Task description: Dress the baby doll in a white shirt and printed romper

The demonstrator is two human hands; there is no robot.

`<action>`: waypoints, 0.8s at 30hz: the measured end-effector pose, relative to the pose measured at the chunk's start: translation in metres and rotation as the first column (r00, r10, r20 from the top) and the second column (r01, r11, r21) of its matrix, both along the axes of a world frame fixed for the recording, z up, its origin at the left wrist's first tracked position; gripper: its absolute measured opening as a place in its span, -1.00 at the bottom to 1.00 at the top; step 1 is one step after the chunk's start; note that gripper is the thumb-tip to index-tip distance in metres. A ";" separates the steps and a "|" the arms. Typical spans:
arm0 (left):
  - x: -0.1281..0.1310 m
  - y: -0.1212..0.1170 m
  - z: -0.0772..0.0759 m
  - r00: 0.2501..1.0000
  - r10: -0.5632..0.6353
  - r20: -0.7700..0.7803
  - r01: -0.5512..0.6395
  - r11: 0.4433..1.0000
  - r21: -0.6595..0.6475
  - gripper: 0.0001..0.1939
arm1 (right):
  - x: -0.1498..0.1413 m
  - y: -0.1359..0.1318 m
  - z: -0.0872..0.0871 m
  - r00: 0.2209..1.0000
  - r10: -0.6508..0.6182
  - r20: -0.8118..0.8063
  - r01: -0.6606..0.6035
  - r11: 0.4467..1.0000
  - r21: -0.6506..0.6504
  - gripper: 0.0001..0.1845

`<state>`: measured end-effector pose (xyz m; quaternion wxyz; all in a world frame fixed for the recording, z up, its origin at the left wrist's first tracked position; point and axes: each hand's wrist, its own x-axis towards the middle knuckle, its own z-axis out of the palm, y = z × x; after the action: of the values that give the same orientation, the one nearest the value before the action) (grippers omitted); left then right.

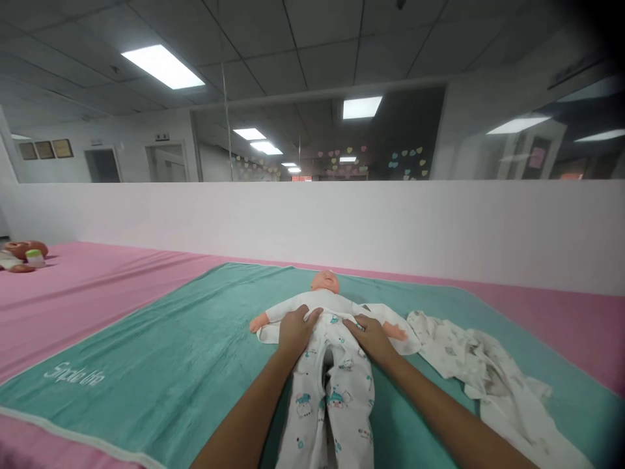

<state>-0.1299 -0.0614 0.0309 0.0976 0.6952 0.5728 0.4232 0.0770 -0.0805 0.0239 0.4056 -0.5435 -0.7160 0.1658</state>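
Observation:
A baby doll (325,281) lies on its back, head away from me, in a white long-sleeved top (297,303). White baby pants (336,397) printed with teal cartoon figures cover its lower body and reach toward me. At the left side of the waistband, my left hand (294,331) is closed, its thumb pressing the cloth. My right hand (375,339) pinches the waistband on the other side. Both doll arms stretch out sideways, with white cloth spread beneath them. The doll's feet are not visible.
Crumpled white printed baby clothes (469,352) lie to the right on the green towel (161,352). Pink cloth (112,273) covers the surface beneath. At far left are another doll (24,249) and a green-capped container (35,258). A white wall (293,221) stands behind.

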 end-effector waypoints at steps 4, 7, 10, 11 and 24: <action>-0.020 -0.019 0.009 0.974 -0.213 0.071 0.219 0.972 -0.082 -0.59 | 0.012 -0.025 0.013 0.979 0.202 0.004 -0.199 0.971 -0.129 -0.57; -0.045 -0.044 0.011 0.911 -0.411 0.043 0.409 0.883 -0.230 -0.58 | 0.019 -0.043 0.009 0.958 0.280 0.064 -0.261 0.942 -0.209 -0.57; -0.057 -0.063 0.007 0.905 -0.424 -0.032 0.394 0.864 -0.312 -0.49 | 0.012 -0.055 -0.001 0.965 0.214 0.152 -0.190 0.969 -0.158 -0.68; -0.057 -0.067 0.005 0.916 -0.392 -0.087 0.352 0.888 -0.295 -0.58 | 0.007 -0.058 -0.004 0.963 0.203 0.179 -0.185 0.977 -0.108 -0.70; -0.029 -0.121 0.016 0.962 -0.270 0.039 0.269 0.920 -0.283 -0.60 | 0.005 -0.086 -0.001 0.942 0.299 -0.155 -0.308 0.951 -0.039 -0.71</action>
<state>-0.1587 -0.1823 0.0469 0.2542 0.7460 0.5269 0.3182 0.0820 -0.1662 0.0226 0.4094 -0.4254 -0.7538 0.2883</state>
